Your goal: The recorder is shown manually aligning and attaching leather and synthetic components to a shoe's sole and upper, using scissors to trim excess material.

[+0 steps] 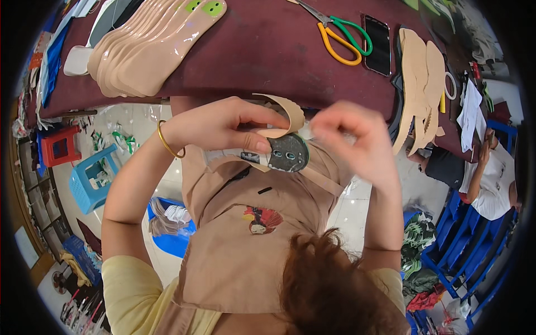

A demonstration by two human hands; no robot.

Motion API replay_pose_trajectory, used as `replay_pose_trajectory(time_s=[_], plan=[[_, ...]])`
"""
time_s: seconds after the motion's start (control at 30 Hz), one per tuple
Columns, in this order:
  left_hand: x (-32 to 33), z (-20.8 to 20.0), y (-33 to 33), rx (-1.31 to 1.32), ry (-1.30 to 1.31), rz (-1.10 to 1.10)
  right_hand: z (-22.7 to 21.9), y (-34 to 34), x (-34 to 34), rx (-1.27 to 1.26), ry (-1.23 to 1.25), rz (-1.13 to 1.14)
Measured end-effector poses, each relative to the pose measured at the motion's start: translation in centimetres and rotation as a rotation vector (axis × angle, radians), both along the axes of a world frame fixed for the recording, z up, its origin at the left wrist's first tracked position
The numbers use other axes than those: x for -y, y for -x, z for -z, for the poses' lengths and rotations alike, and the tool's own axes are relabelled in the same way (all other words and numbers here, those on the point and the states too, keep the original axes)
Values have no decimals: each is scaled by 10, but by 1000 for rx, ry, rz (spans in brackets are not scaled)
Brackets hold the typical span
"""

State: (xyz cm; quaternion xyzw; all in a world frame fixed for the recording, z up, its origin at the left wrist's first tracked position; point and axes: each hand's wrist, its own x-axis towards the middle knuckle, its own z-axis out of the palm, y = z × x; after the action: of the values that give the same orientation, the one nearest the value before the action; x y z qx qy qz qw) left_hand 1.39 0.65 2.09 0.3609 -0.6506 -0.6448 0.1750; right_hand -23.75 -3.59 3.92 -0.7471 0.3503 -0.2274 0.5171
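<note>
Over my lap, my left hand [237,125] is closed on an insole, its thumb pressing on the top and its fingers behind. The insole's dark rounded end [291,153] has two small ringed holes and points to the right. A beige strip [290,111] curls up from it, beside my left fingers. My right hand [349,131] is raised just right of that end, apart from it. Motion blurs its curled fingers, and I cannot make out anything in them.
A stack of glossy beige insoles [151,56] with green ends lies at the table's left. Scissors [338,39] with yellow and green handles lie near a phone [377,44]. Beige cut pieces [416,84] overhang the right edge. Stools [95,176] stand at left; another person [491,178] sits at right.
</note>
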Motion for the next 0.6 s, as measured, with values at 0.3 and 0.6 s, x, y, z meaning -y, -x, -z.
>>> replay_pose_trajectory(time_s=[0.3,0.6], plan=[[12,6,-3,-8,100,54,-17,-3,13,-97,283,-382],[10,10,-3,6,23,76,-22,-17,17,-224,597,-621]])
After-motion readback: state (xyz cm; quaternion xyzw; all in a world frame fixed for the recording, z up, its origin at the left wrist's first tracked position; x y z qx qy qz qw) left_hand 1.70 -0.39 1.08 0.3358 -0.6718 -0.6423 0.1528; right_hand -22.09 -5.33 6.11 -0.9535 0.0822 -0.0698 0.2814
